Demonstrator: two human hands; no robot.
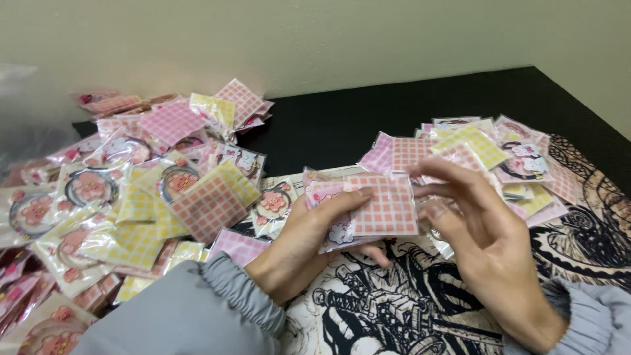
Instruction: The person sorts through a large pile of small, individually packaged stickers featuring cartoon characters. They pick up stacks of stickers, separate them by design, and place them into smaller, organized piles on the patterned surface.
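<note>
- Grey sleeves [197, 309] enter from the bottom edge, over a black-and-white printed mat [394, 302] on the table
- Left hand [299, 246]: grip closed on a small stack of packets, thumb across the top pink checked packet [384, 205]
- Right hand [486, 243]: fingers spread, tips touching the stack's right edge; grip loose, holding nothing that I can tell
- Left pile [131, 197] of pink and yellow checked packets, some showing flower charms
- Right pile [499, 158], smaller, just beyond the right hand
- Black table [328, 125], then a pale wall [315, 39]
</note>
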